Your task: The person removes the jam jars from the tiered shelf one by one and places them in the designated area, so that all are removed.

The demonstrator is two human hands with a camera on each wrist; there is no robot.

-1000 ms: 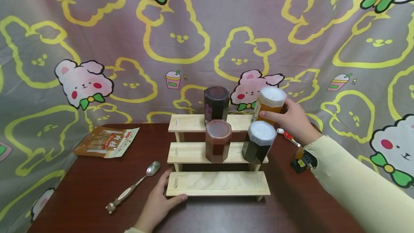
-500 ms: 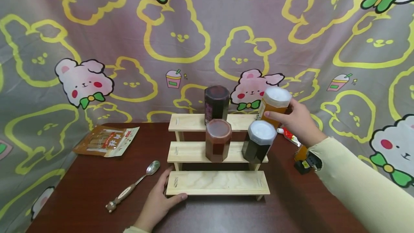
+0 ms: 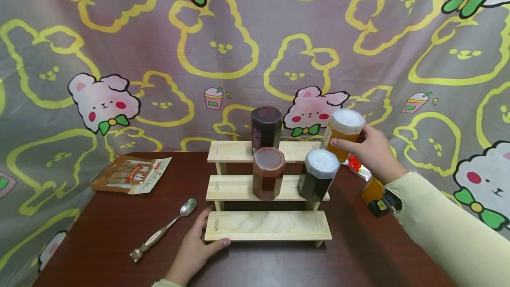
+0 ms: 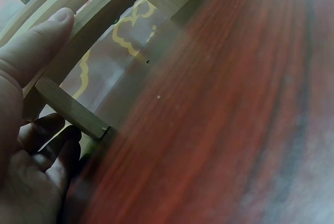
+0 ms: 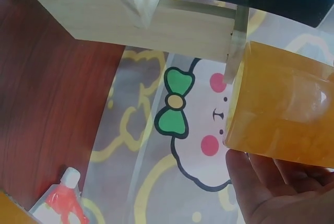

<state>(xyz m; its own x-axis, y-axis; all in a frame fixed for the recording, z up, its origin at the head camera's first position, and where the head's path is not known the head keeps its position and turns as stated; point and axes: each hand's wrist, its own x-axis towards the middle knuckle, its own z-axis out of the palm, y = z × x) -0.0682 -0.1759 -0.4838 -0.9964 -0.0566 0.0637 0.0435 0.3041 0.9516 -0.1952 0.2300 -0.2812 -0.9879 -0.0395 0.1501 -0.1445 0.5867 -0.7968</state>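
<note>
A three-tier wooden display rack (image 3: 268,225) stands on the table. My left hand (image 3: 193,249) grips the left end of its lowest tier, thumb on the front edge; in the left wrist view, fingers (image 4: 49,140) curl behind the leg. My right hand (image 3: 374,152) holds an amber jar (image 3: 338,141) with a white lid by its side, at the right end of the top tier. The right wrist view has this jar (image 5: 282,106) upright relative to the rack, next to a rear post. A white-lidded dark jar (image 3: 317,180) and a reddish-brown jar (image 3: 268,178) occupy the middle tier; a dark purple jar (image 3: 266,129) is on top.
Left of the rack lie a bear-handled spoon (image 3: 161,234) and a brown-and-cream packet (image 3: 130,174). A red-and-white tube (image 3: 357,167) and an orange-yellow item (image 3: 372,190) are partly hidden by the right arm. A patterned cloth (image 3: 223,25) hangs behind the table.
My right hand has carried the amber jar rightward, from over the top tier to its right end. My left hand and the other jars stay put.
</note>
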